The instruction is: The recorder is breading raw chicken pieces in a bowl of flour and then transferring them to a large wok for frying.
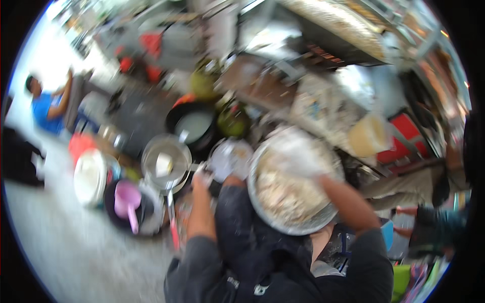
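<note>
A large metal basin (pixel 290 227) holding pale, flour-coated pieces rests at my knees. My right hand (pixel 303 155), white and blurred by motion, is over the basin's contents; its fingers and anything in them cannot be made out. On the left, my left hand (pixel 202 175), also whitened, is near the handle side of a round metal strainer (pixel 166 161) with a pale piece in it. Whether this hand grips anything is unclear. Between my hands stands a translucent bowl (pixel 230 159). A long tool with a red handle (pixel 174 235) hangs below the strainer.
Ahead are a black tub of cloudy liquid (pixel 195 123) and green gas cylinders (pixel 233 119). At left are a white bucket (pixel 90 178), a pink dipper (pixel 127 200) and a seated person in blue (pixel 49 110). A yellowish container (pixel 366 136) stands at right, with another person beyond.
</note>
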Action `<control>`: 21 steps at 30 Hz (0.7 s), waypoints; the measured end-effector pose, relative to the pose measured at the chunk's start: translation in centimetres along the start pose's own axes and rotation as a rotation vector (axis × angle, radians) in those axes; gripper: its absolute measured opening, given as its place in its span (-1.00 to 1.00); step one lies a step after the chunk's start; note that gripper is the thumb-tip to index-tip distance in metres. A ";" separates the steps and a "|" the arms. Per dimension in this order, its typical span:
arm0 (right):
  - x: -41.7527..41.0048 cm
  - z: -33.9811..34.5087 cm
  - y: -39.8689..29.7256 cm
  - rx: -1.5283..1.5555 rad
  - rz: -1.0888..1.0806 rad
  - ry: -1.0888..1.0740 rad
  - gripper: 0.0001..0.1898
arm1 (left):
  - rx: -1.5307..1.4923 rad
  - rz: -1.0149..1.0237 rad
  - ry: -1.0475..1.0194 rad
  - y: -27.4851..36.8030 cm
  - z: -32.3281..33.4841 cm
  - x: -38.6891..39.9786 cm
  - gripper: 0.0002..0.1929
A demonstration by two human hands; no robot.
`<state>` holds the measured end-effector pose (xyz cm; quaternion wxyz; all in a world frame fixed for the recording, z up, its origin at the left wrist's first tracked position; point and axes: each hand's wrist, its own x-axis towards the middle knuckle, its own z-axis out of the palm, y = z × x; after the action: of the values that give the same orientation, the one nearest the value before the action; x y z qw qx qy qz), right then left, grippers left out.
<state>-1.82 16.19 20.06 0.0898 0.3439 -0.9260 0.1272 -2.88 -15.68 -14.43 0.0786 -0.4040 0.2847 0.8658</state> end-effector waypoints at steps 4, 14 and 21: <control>3.1 9.4 -2.7 0.251 0.072 -0.125 -0.50 | -0.080 -0.041 -0.257 0.7 4.6 -8.6 -0.93; 4.4 -17.9 -1.6 1.017 0.758 0.032 -0.50 | 0.487 0.054 -0.844 8.4 27.1 -30.1 -0.29; 3.7 -40.9 9.4 0.004 0.839 0.065 -0.69 | 0.746 0.382 -0.046 12.4 20.2 -23.9 -0.72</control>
<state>-7.58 32.96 58.33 0.0586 -0.0669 -0.9822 0.1655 -4.81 -12.42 19.04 0.0640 -0.2683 0.6465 0.7113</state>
